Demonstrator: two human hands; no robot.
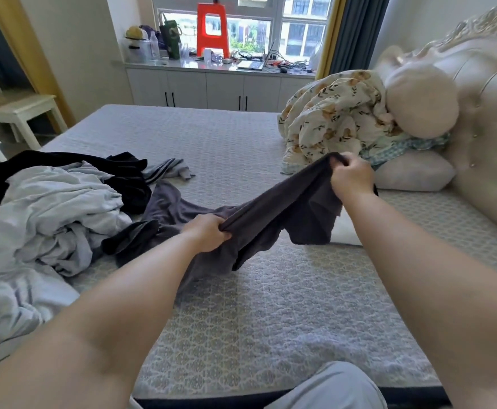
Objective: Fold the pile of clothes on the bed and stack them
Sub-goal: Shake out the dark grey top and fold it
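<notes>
At the far left of the bed (pixel 241 149), a pile of clothes (pixel 43 214) lies heaped on the patterned grey cover, pale grey garments rumpled over black ones, with a striped grey piece (pixel 167 169) trailing off its far edge. Just right of the pile, a dark grey garment (pixel 273 214) stretches up off the cover between both hands, its lower part still dragging on the bed beside the heap. The left hand (pixel 207 233) grips a bunched fold of that garment low and near the middle, fingers curled round the cloth. Further right and higher, the right hand (pixel 352 175) pinches the garment's upper edge in a closed fist, so the cloth hangs taut between the two. Beyond it, a floral quilt (pixel 335 113) is bundled against pale pillows (pixel 415 169) and the tufted headboard (pixel 489 119).
</notes>
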